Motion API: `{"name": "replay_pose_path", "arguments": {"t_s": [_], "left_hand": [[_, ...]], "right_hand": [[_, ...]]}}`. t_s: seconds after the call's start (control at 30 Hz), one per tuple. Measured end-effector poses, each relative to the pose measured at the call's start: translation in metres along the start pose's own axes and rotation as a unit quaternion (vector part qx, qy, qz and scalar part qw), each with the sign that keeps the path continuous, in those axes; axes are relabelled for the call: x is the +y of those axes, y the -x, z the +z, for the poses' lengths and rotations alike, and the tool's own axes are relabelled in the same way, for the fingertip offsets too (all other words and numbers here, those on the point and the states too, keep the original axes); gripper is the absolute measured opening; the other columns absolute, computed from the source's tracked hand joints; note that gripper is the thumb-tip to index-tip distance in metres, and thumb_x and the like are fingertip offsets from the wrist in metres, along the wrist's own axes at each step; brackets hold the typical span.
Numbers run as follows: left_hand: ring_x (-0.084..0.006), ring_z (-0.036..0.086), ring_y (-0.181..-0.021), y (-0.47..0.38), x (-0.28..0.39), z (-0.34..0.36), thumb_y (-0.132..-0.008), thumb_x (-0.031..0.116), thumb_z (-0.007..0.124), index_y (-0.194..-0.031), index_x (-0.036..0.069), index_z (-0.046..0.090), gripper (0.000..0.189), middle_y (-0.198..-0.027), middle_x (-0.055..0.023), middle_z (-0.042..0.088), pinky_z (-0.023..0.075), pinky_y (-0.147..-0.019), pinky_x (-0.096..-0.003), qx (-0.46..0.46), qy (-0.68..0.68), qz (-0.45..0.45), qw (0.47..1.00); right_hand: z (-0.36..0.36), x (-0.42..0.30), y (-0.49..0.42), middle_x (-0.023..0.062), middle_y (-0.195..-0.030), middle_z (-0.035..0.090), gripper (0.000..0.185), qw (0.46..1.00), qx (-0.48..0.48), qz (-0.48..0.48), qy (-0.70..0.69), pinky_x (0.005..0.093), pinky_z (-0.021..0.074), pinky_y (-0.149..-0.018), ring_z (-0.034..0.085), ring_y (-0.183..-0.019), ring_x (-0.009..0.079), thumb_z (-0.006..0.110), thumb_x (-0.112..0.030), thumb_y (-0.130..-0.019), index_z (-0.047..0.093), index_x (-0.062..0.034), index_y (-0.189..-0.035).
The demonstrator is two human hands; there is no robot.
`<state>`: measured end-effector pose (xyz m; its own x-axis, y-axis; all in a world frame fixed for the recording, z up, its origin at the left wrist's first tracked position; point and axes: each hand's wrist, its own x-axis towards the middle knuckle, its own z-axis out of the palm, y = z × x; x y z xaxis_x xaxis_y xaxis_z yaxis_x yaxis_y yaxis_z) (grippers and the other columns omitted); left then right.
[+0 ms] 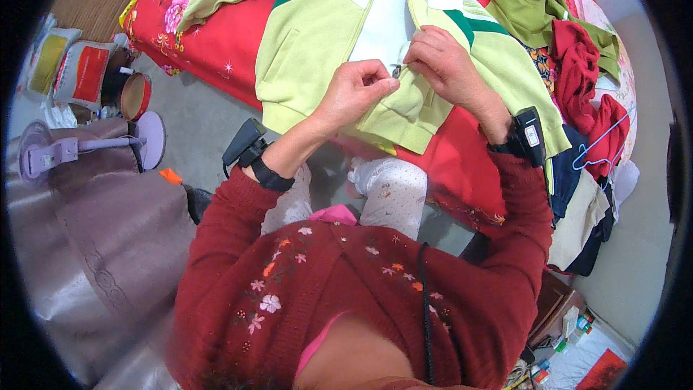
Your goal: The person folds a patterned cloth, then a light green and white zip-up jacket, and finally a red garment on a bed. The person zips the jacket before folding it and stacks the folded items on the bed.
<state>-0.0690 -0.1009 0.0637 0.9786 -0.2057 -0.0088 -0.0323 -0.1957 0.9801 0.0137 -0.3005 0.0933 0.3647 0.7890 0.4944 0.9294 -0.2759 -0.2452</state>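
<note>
A lime-green and white jacket (pixel 303 70) with dark green stripes is spread over a red floral bed cover, its front parted. At its lower front, my left hand (pixel 360 89) pinches the edge beside a small dark zipper slider (pixel 396 71). On the other side of the slider, my right hand (pixel 446 65) grips the zipper edge between thumb and fingers, near the fabric's hem. My fingertips partly hide the zipper's end. Both wrists bear black strapped devices.
The red bed cover (pixel 233 59) lies beneath the jacket. Olive green clothing (pixel 528 8), a red garment (pixel 576 70) and a light blue hanger (pixel 601 160) lie to the right. A brown sofa (pixel 124 227) and a lilac stand (pixel 103 144) are at the left.
</note>
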Motion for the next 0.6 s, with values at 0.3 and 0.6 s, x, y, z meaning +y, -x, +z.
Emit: {"name": "replay_pose_path", "arguments": {"t_s": [0.3,0.6], "left_hand": [[-0.0028,0.046,-0.066,-0.005,0.004,0.012,-0.086,0.016,0.066,-0.09,0.0,0.065,0.016,-0.073,0.0039,0.057,0.039,-0.057,-0.0203,0.037,0.08,0.017,0.996],[-0.0037,0.042,-0.06,-0.015,-0.004,0.015,-0.087,0.016,0.063,-0.08,0.0,0.061,0.017,-0.065,0.0031,0.053,0.036,-0.052,-0.0223,0.054,0.001,0.056,0.997]], "right_hand": [[-0.002,-0.005,0.0,0.0118,-0.08,0.053,0.011,0.998,0.024,0.036,-0.044,0.0389,0.0449,-0.076,0.054,-0.083,0.0314,0.063,-0.005,-0.075,0.054,-0.0041,-0.082],[0.002,-0.004,0.004,0.0109,-0.084,0.053,0.018,1.0,-0.006,0.007,0.001,0.0428,0.0421,-0.093,0.054,-0.089,0.0316,0.059,0.0,-0.069,0.053,-0.0038,-0.085]]}}
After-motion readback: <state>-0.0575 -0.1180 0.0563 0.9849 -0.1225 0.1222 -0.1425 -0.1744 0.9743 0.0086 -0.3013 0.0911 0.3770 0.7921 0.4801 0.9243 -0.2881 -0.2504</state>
